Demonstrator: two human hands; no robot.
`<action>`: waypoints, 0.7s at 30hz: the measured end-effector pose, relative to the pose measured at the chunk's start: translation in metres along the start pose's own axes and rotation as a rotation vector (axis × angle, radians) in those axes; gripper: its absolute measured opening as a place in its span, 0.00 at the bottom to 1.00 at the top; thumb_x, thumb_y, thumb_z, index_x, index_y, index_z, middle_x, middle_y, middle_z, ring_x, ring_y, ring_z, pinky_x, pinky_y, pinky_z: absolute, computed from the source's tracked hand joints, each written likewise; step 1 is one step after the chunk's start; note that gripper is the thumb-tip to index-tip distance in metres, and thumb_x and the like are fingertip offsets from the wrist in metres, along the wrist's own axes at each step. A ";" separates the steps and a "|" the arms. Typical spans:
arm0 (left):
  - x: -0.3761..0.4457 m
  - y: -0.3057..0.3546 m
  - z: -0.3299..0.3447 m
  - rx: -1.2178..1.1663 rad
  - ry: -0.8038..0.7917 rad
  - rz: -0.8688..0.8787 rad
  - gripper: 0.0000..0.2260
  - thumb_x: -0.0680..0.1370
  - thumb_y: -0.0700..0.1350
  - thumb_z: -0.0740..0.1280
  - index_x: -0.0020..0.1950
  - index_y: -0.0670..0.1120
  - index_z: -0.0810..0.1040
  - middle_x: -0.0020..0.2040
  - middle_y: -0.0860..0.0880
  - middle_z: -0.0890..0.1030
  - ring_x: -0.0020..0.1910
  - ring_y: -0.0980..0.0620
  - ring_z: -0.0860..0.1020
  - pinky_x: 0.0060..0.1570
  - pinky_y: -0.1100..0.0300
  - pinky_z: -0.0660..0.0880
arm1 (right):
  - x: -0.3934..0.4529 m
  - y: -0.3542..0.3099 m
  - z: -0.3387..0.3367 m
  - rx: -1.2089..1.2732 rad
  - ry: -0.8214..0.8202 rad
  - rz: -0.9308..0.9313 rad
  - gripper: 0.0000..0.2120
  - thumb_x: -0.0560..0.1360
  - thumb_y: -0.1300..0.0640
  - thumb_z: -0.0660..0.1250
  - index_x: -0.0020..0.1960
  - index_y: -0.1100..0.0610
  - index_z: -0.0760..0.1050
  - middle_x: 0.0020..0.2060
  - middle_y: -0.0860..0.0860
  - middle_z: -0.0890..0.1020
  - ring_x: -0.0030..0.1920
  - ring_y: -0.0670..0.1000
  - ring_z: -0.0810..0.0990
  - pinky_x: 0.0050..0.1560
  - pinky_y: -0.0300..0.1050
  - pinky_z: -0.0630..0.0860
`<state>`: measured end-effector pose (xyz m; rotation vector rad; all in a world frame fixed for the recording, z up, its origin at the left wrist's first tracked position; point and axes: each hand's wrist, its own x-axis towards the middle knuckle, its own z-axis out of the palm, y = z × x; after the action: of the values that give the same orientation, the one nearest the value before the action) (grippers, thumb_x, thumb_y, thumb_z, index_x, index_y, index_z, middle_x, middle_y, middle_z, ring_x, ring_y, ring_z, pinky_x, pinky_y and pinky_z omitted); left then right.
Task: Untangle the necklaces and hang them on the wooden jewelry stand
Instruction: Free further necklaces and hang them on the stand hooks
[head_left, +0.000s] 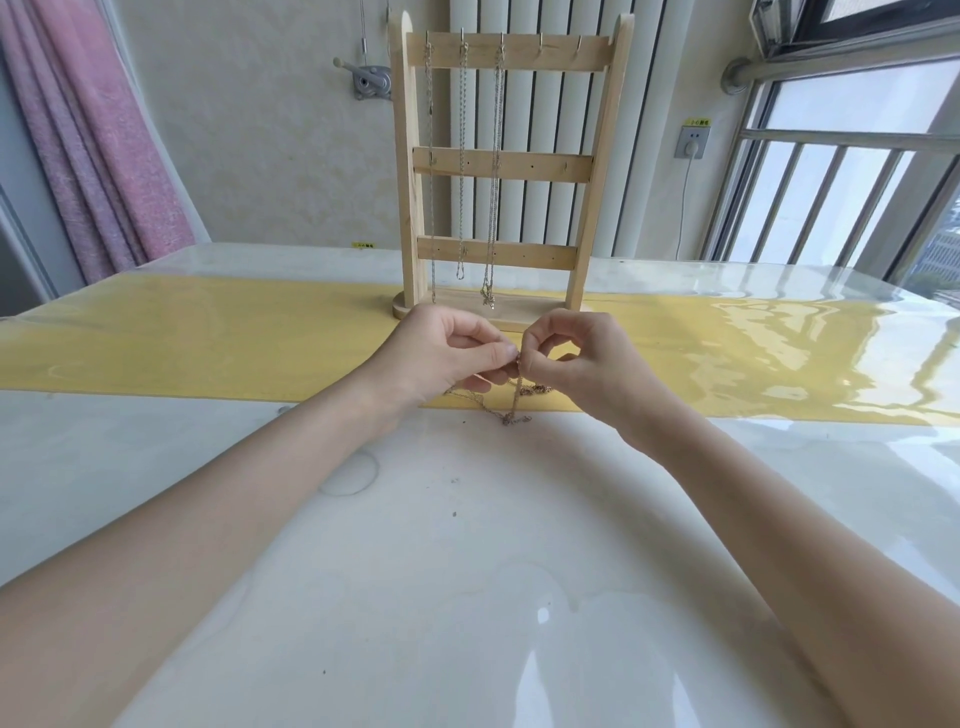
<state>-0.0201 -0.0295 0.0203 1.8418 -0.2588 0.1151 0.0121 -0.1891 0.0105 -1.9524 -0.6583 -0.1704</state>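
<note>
The wooden jewelry stand (582, 166) stands upright at the table's far middle, on a yellow runner. Three thin chains hang from hooks on its top bar, among them a long one (497, 156). Just in front of the stand's base, my left hand (447, 358) and my right hand (576, 358) meet fingertip to fingertip. Both pinch a thin silver necklace chain (514, 402). From the pinch the chain drops to the table, where its loose loops lie tangled at the runner's near edge.
A glossy white table (467, 571) carries the yellow runner (208, 338). The two right-hand hooks on the stand's top bar carry nothing. A radiator, a wall socket, a pink curtain at left and a window at right lie behind the table.
</note>
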 end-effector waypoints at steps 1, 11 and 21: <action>0.000 0.000 -0.001 -0.013 -0.014 -0.022 0.03 0.75 0.38 0.68 0.43 0.42 0.80 0.30 0.53 0.81 0.32 0.60 0.79 0.37 0.68 0.76 | 0.000 0.000 0.000 -0.001 0.000 -0.001 0.03 0.71 0.63 0.68 0.38 0.61 0.77 0.32 0.47 0.78 0.31 0.41 0.74 0.39 0.37 0.72; -0.001 0.004 0.000 -0.057 -0.063 -0.011 0.06 0.76 0.39 0.67 0.39 0.45 0.76 0.30 0.55 0.78 0.31 0.60 0.74 0.37 0.67 0.74 | -0.001 -0.001 -0.003 0.172 -0.115 0.023 0.07 0.75 0.66 0.65 0.39 0.61 0.75 0.31 0.45 0.79 0.35 0.43 0.74 0.38 0.35 0.72; 0.000 0.004 0.006 -0.275 -0.022 -0.090 0.12 0.77 0.38 0.63 0.34 0.48 0.73 0.29 0.54 0.76 0.30 0.58 0.72 0.33 0.68 0.74 | -0.001 0.000 -0.005 0.460 -0.227 0.125 0.09 0.78 0.64 0.63 0.39 0.60 0.72 0.38 0.53 0.73 0.43 0.50 0.71 0.42 0.41 0.70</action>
<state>-0.0211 -0.0367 0.0225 1.5793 -0.1965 -0.0040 0.0124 -0.1938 0.0124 -1.5702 -0.6526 0.2648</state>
